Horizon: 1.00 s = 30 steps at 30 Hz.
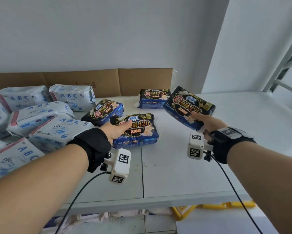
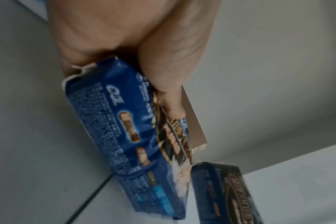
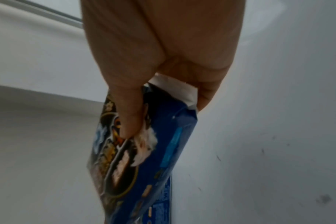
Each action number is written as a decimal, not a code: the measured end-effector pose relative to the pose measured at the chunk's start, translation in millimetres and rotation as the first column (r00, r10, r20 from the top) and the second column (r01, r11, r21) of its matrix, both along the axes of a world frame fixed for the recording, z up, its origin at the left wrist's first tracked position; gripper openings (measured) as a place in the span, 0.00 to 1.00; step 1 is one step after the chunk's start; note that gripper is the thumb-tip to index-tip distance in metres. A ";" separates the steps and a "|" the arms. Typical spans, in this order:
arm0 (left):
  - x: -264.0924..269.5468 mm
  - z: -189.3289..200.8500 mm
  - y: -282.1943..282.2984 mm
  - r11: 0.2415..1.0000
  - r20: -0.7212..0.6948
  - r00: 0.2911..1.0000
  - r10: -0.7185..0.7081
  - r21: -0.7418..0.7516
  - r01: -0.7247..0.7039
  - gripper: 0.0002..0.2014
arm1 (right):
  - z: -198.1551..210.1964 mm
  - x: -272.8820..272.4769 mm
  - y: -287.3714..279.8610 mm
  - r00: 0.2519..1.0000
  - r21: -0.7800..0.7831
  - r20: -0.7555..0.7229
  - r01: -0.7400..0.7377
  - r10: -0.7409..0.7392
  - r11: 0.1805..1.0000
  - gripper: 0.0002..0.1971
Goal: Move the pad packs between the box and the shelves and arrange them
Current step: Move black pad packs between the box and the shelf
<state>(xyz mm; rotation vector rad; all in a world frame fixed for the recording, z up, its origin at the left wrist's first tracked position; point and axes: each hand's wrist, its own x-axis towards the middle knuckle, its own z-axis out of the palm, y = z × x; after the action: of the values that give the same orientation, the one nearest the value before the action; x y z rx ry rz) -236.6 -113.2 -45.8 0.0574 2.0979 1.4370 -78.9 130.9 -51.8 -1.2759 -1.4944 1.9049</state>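
Note:
Dark blue pad packs marked 420 lie on the white shelf [image 1: 175, 166]. My left hand [image 1: 115, 130] grips the near pack [image 1: 138, 130] at its left end, thumb on top; the left wrist view shows that pack [image 2: 125, 136] pinched between thumb and fingers. My right hand [image 1: 203, 120] holds another dark pack [image 1: 187, 107] tilted above the shelf; in the right wrist view the thumb presses its printed face [image 3: 144, 159]. Two more dark packs [image 1: 103, 111] [image 1: 153, 98] lie behind. Several white ABC packs [image 1: 57, 127] crowd the left.
A flattened cardboard sheet [image 1: 108, 81] leans against the back wall. Bare shelf surface spreads to the right, up to a grey metal upright [image 1: 280, 71]. Below the front edge, a lower shelf holds yellow packaging [image 1: 209, 208] and other packs.

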 end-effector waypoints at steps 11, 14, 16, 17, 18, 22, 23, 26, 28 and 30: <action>67.1 46.6 66.8 0.981 0.108 0.985 -0.135 0.156 0.117 0.19 | 68.1 113.9 -6.6 0.959 0.033 -0.234 -0.156 0.159 0.987 0.05; 103.9 55.4 87.2 0.968 0.106 0.979 -0.173 0.200 0.150 0.22 | 74.6 160.2 3.3 0.954 0.065 -0.224 -0.187 0.197 0.980 0.10; 134.6 57.1 101.5 0.968 0.023 0.990 -0.136 0.217 0.128 0.26 | 74.3 194.6 12.8 0.954 0.077 -0.199 -0.213 0.224 0.974 0.18; 152.5 56.6 109.3 0.966 -0.033 0.993 -0.115 0.229 0.120 0.26 | 72.9 212.5 18.3 0.954 0.083 -0.178 -0.229 0.241 0.970 0.21; 171.5 56.3 117.5 0.961 -0.073 0.991 -0.112 0.244 0.126 0.25 | 71.2 230.7 24.0 0.954 0.093 -0.160 -0.240 0.253 0.966 0.21; 257.7 48.6 153.1 0.915 -0.101 0.975 -0.198 0.339 0.221 0.22 | 60.0 306.5 53.6 0.955 0.144 -0.127 -0.250 0.269 0.957 0.20; 281.2 44.6 163.8 0.912 -0.119 0.968 -0.222 0.325 0.249 0.23 | 55.4 326.9 62.0 0.957 0.150 -0.113 -0.249 0.267 0.957 0.21; 343.4 24.8 199.1 0.907 -0.150 0.952 -0.265 0.295 0.299 0.19 | 34.5 384.0 89.8 0.963 0.181 0.003 -0.266 0.270 0.947 0.20; 380.3 6.8 223.1 0.904 -0.134 0.945 -0.299 0.277 0.325 0.17 | 18.3 419.6 107.3 0.949 0.193 0.124 -0.309 0.290 0.931 0.14; 411.6 -13.5 244.1 0.903 -0.125 0.939 -0.321 0.258 0.343 0.17 | -2.6 450.5 123.2 0.933 0.204 0.221 -0.330 0.285 0.922 0.14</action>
<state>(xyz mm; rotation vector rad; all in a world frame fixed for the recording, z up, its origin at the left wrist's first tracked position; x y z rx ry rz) 175.0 131.0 -59.3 0.5653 1.8209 1.5192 371.6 254.1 -54.4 -1.1907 -2.0608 1.7518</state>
